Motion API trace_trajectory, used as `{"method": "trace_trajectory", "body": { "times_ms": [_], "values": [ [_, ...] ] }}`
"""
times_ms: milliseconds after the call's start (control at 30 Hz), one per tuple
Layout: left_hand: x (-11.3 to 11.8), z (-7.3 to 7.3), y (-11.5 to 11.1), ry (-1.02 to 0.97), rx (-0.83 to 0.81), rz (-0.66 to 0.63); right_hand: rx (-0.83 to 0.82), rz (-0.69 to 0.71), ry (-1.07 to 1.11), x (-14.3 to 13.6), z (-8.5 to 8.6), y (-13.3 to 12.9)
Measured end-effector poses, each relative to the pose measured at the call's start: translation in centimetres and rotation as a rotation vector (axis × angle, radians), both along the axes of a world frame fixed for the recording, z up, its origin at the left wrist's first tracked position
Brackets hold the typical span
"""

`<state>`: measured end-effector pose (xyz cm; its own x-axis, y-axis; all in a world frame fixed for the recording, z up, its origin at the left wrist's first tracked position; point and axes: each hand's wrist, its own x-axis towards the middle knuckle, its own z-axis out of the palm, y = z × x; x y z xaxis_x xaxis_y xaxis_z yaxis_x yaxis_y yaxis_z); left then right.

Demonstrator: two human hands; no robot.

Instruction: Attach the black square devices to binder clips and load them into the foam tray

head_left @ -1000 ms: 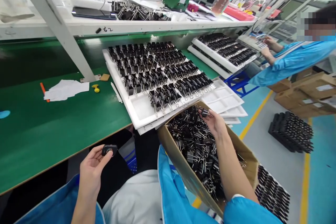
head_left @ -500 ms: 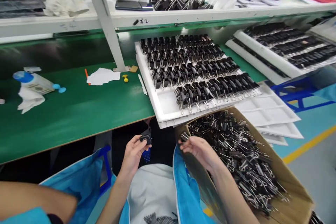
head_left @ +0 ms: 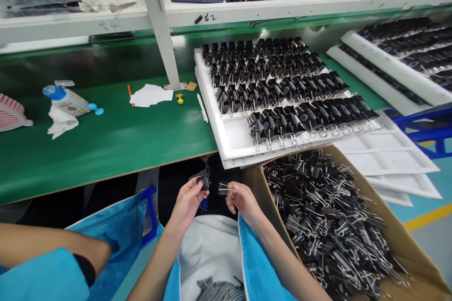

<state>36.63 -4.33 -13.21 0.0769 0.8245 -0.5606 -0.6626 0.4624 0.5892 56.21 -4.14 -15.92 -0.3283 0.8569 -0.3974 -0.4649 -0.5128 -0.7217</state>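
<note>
My left hand (head_left: 188, 201) pinches a small black square part (head_left: 203, 183) with a rounded edge; its exact kind I cannot make out. Close on its right, my right hand (head_left: 243, 201) grips a black binder clip (head_left: 223, 188) by its silver wire handles, its black body facing the part. A small gap separates the two. To the right of my right hand stands a cardboard box (head_left: 416, 249) heaped with loose binder clips (head_left: 328, 216). Ahead, a white foam tray (head_left: 231, 143) carries rows of black parts with binder clips on them.
More loaded white trays (head_left: 381, 63) stand at the right. Empty white trays (head_left: 399, 150) lie beyond the box. On the green table (head_left: 141, 150) are a bottle (head_left: 67, 99), paper (head_left: 151, 95) and a yellow knob (head_left: 180, 99). A co-worker's arm (head_left: 52, 244) reaches in at the lower left.
My right hand has moved left, away from the box edge, bringing the binder clip close to the part in my left hand. The view has shifted slightly left.
</note>
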Motion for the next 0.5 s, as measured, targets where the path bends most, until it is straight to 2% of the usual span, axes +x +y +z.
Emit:
{"method": "trace_trajectory", "body": {
  "times_ms": [100,300,500],
  "values": [
    [-0.1,0.1,0.1,-0.023,-0.011,-0.024,0.041,0.028,-0.097,-0.2,-0.5,-0.4],
    [-0.4,-0.1,0.2,0.007,0.011,-0.069,0.249,0.065,-0.203,0.3,-0.5,-0.5],
    [-0.8,0.0,0.0,0.207,0.047,-0.147,0.422,0.206,-0.41,1.0,0.1,0.1]
  ]
}}
